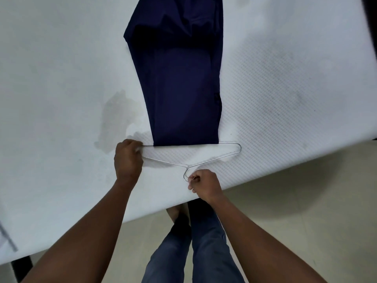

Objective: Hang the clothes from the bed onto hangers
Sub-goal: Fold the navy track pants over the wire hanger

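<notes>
Head view: the left hand (127, 158) curls round 1 corner of the wire hanger (165, 161); the right hand (204, 184) pinches its hook. The blue trousers (183, 88) lie flat on the bed (61, 78), hem touching the bar. Pushing might bunch the cloth

Both forearms are bare, extended forward and converging. The left hand (128, 158) lies knuckles up, fingers curled round the left corner of the wire hanger (165, 161). The right hand (204, 185), nearer the body, pinches the hanger's hook with curled fingers. The wrists are well apart.
</notes>
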Demonstrator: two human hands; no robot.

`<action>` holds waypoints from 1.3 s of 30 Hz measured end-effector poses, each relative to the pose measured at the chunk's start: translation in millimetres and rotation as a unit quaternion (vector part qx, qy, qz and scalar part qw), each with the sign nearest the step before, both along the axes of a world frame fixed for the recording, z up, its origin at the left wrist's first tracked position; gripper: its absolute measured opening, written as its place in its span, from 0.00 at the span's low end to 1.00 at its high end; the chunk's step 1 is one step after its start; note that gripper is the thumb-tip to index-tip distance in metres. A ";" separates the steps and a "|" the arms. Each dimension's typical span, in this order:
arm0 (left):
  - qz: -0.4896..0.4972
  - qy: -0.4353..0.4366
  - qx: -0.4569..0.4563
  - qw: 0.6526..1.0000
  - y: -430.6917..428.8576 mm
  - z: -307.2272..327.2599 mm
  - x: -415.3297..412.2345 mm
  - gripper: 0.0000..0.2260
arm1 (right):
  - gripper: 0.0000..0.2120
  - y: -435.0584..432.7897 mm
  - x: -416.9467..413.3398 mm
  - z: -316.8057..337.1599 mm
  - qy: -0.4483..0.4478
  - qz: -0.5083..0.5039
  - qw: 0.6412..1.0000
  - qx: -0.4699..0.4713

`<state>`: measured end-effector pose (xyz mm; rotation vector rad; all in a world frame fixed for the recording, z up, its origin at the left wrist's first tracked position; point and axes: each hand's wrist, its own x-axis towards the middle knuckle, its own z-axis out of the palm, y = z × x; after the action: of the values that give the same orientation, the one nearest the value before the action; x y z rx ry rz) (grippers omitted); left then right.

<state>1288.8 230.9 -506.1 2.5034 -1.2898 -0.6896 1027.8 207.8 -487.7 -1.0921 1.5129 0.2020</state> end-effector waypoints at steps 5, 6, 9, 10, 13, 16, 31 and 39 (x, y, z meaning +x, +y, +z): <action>0.037 0.013 0.021 0.999 4.0 -1.9 5.6 0.17 | 0.08 -2.3 4.4 2.2 0.058 0.143 0.986 -0.054; 0.039 0.015 0.027 0.999 1.5 -1.6 6.0 0.16 | 0.08 -2.3 4.6 0.4 0.072 0.160 0.982 -0.067; 0.042 0.012 0.032 0.999 -2.7 4.8 3.4 0.15 | 0.05 1.8 3.4 -1.7 0.099 0.179 0.970 -0.131; 0.041 0.003 0.029 0.999 -5.4 8.4 2.6 0.14 | 0.05 1.4 3.7 0.3 0.100 0.170 0.967 -0.159; 0.009 -0.014 0.029 0.999 -24.0 18.9 -3.0 0.14 | 0.10 -11.6 1.9 5.8 0.105 0.134 0.961 -0.216; -0.068 -0.022 0.031 0.997 -70.6 29.8 -6.5 0.13 | 0.08 -55.1 1.8 6.6 0.107 0.136 0.955 -0.240; -0.283 0.056 0.298 0.910 -296.6 28.1 -11.8 0.30 | 0.19 -443.8 107.7 22.6 0.106 -0.032 0.900 -0.422; -0.227 0.153 0.269 0.924 -297.1 25.8 10.9 0.25 | 0.10 -454.8 117.7 20.2 0.005 -0.135 0.863 -0.486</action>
<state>1299.6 -66.2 -480.3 2.3187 -1.7532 -1.6683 1145.5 -247.0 -467.4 -1.6120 1.7861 -0.8491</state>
